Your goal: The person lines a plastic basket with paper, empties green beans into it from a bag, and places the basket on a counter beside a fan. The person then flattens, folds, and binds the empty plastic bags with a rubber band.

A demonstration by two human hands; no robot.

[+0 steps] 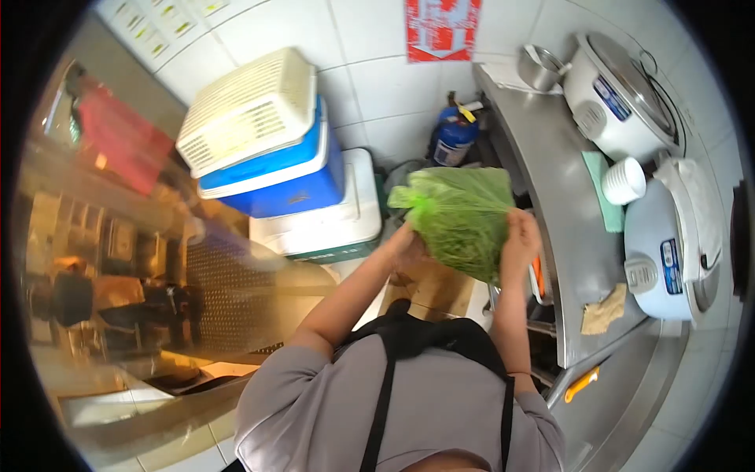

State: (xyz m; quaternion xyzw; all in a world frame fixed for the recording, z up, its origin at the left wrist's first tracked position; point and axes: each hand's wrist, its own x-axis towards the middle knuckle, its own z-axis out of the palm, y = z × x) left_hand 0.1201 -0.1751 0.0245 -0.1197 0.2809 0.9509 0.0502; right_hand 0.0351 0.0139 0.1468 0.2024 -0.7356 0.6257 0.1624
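Green, thin, see-through plastic is wrapping a bulging bag of stringy greens (468, 228) near the middle of the frame, where a bare right hand (520, 240) is pinching its right edge. A bare left hand (409, 248) is sitting below the bag's gathered end, its fingertips hidden, so I cannot tell whether that grip is closed; the two-sided hold is probably steadying a soft load. Rightward, a grey stainless-steel table (562, 236) is carrying a white, rounded rice cooker (609, 98), likely standing back for easy access.
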